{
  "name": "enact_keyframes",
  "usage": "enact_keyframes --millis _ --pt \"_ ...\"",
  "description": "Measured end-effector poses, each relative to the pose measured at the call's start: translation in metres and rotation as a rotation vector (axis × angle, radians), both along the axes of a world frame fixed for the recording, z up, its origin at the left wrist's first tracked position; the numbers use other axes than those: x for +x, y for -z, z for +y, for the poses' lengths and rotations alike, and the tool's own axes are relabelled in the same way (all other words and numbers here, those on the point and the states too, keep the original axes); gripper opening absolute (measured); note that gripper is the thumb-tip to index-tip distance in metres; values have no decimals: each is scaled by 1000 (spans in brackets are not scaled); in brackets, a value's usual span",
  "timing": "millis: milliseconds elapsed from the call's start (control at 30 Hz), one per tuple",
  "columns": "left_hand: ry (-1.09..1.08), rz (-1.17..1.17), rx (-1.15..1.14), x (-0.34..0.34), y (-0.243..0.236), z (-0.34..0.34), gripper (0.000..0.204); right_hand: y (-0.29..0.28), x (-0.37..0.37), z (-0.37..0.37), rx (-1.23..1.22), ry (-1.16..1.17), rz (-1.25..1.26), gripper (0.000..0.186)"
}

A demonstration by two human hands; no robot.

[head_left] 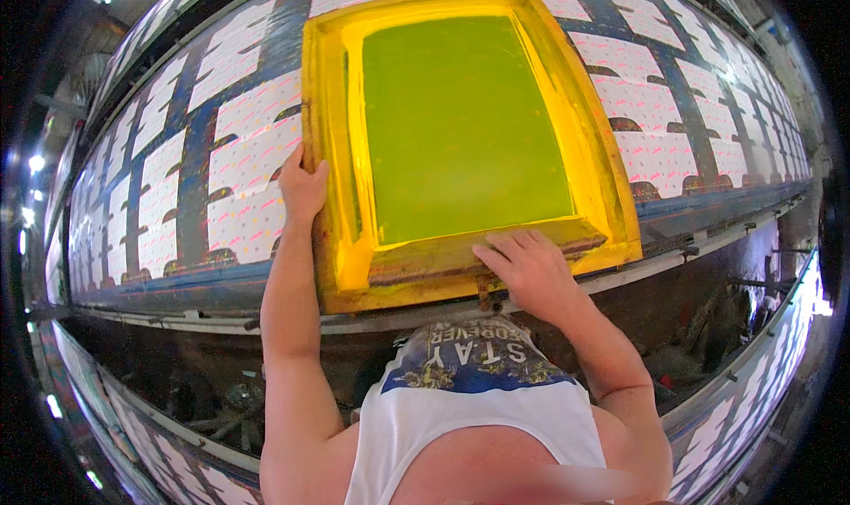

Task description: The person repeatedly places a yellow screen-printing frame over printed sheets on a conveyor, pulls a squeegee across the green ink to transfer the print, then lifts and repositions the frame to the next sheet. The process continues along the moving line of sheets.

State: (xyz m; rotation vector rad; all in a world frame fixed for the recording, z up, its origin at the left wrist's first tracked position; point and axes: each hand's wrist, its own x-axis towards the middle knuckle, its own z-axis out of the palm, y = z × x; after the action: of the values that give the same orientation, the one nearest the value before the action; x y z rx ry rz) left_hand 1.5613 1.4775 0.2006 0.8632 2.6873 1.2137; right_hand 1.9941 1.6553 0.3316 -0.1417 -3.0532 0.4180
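A screen printing frame (605,155), its wood coated in yellow ink, lies on the long printing table. Its mesh (460,133) is olive green with bright yellow ink along the sides. My left hand (304,186) grips the frame's left edge, thumb toward the inner side and fingers at the outer side. Across the near end of the mesh lies a wide wooden squeegee (425,259), stained yellow and brown. My right hand (531,273) is closed over the right part of its wooden bar, with the fingertips on the far side.
White fabric pieces (248,169) with small pink prints lie in rows on the dark blue table (195,173), left and right of the frame. A metal rail (637,270) runs along its near edge. Another table (159,434) with similar pieces stands behind me, across a narrow aisle.
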Motion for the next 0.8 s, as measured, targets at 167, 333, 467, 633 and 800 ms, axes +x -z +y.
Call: enact_keyframes --millis 167,333,467,633,800 --pt "-31 162 40 3 15 8 62 -1 -47 -4 46 70 -253 49" --pt "-23 98 -72 3 4 7 53 -20 -49 -3 -64 123 -267 46" --pt "-56 146 -130 7 0 10 59 -13 -42 -26 61 137 -366 53" --pt "-51 137 -202 8 5 12 62 -7 -31 -44 63 158 -202 55" --pt "-65 184 -209 11 1 11 62 5 -42 -39 140 148 -107 55"
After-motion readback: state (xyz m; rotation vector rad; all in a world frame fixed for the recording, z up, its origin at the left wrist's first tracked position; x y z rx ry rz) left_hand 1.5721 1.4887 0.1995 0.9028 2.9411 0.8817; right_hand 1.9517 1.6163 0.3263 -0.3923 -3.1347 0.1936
